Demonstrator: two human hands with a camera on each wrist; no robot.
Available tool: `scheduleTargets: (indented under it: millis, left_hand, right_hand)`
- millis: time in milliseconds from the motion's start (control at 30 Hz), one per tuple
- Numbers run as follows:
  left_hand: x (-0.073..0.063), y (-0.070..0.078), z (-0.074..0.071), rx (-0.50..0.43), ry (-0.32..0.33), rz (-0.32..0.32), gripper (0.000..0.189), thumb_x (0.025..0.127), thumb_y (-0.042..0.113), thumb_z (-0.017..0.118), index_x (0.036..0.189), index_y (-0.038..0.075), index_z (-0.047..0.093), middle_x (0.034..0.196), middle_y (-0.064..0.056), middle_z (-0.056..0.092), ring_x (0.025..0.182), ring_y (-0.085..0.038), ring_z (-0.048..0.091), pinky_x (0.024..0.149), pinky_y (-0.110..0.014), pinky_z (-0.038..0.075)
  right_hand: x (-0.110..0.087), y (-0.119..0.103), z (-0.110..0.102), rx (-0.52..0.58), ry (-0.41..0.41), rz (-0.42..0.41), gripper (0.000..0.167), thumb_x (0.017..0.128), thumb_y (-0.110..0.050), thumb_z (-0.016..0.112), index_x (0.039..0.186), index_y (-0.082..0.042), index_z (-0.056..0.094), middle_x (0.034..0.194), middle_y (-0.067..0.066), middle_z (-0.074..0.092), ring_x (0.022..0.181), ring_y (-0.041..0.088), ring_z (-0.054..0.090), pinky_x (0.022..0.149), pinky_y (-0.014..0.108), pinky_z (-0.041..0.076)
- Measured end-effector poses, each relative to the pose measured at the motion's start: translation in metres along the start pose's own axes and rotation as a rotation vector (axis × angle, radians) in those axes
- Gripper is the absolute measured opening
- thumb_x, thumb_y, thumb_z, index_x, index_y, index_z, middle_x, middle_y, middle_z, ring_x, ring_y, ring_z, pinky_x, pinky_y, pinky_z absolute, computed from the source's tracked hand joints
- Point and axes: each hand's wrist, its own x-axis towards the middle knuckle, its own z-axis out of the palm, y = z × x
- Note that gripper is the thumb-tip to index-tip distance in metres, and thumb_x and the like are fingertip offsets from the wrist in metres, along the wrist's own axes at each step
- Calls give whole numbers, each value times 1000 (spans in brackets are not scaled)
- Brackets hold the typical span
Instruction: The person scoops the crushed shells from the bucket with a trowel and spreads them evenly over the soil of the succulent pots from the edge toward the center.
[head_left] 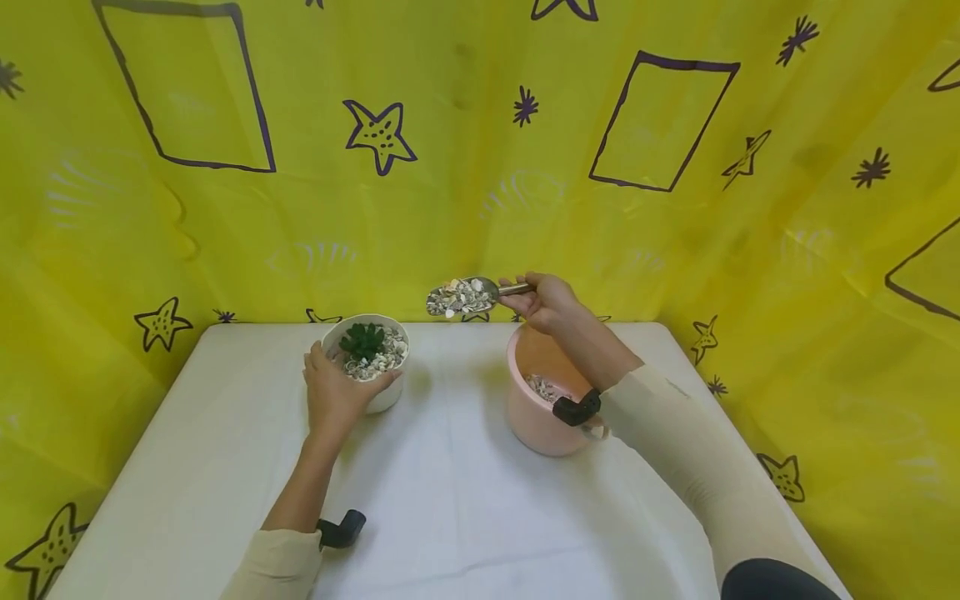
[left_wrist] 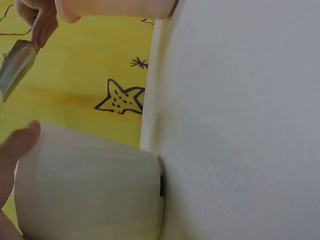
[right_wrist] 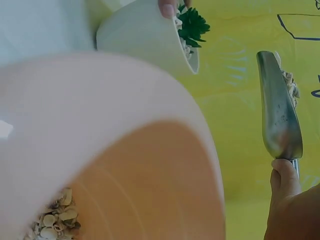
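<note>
My right hand (head_left: 547,302) grips the handle of a metal scoop (right_wrist: 280,112), raised above the table between the two containers. Heaped on the scoop are pale shells and pebbles (head_left: 460,297). On the left, a white pot (left_wrist: 90,185) stands on the table with a green succulent (head_left: 363,341) in it, surrounded by similar pebbles (head_left: 388,354). My left hand (head_left: 337,390) holds this pot by its near rim, thumb and fingers spread round the side. Below my right forearm stands a pink bucket (head_left: 543,425) with more shells (right_wrist: 57,220) at its bottom.
A white-covered table (head_left: 457,500) carries both containers. Behind it and at both sides hangs a yellow curtain (head_left: 465,200) with dark stars and frames drawn on it. The bucket's handle (head_left: 596,431) sticks out on its right side.
</note>
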Motion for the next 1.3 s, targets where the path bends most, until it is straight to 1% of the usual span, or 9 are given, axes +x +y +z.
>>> scheduleTargets:
  millis: [100,200,300,533,667,833,933,1033,1300]
  left_hand:
    - [5,-5,-7,-48,-87,20,130,74,38,97,163,-5,13,158,-32,30,145,-50,35,116,-65,36]
    - [9,-8,-14,-83,-183,28,132,75,36,96,164,-3,7,160,-32,29,146,-50,35,116,-65,35]
    - [13,-8,-20,-86,-246,27,134,76,36,96,163,0,1,162,-34,26,144,-52,37,115,-66,37]
    - [24,-12,-28,-92,-356,74,126,78,34,95,160,-2,6,155,-36,32,142,-52,39,113,-65,39]
    - [29,-18,-31,-137,-409,98,125,78,29,96,161,-1,7,159,-34,29,145,-51,36,115,-65,37]
    - [34,-23,-34,-175,-450,118,123,79,25,95,163,-2,9,162,-31,27,148,-50,32,118,-66,32]
    - [36,-24,-36,-163,-455,116,123,79,26,95,165,-1,11,163,-30,27,149,-49,30,118,-67,30]
    - [37,-24,-38,-145,-461,107,124,79,28,95,166,0,11,165,-28,27,151,-49,28,118,-68,29]
    - [39,-25,-40,-140,-478,100,124,80,26,95,167,1,10,167,-28,24,152,-50,25,118,-69,27]
  right_hand:
    - [2,2,3,-15,10,2,23,117,-18,35,130,-3,45,158,21,47,139,36,50,102,44,47]
    - [4,4,5,-21,14,2,25,117,-18,36,134,-3,45,157,21,49,139,36,51,102,43,47]
    - [5,5,7,-22,14,0,28,117,-18,36,139,-4,44,157,21,49,139,36,51,104,44,46]
    - [11,7,14,-54,21,-6,40,117,-19,36,155,-6,37,156,21,50,136,35,52,101,42,48]
    - [16,9,17,-72,9,-18,31,117,-19,34,142,-3,42,157,22,48,137,36,52,99,41,49]
    - [20,12,22,-79,-8,-23,20,117,-17,32,116,-2,44,158,24,46,139,36,50,103,41,46]
    - [22,14,25,-94,-5,-33,20,117,-17,32,112,-2,44,157,25,47,140,36,50,105,42,45]
    - [24,16,28,-113,-4,-45,21,117,-16,33,113,0,46,156,26,47,138,37,52,106,42,46]
    - [27,19,33,-180,31,-44,26,117,-17,35,131,1,47,152,24,52,133,36,56,98,40,51]
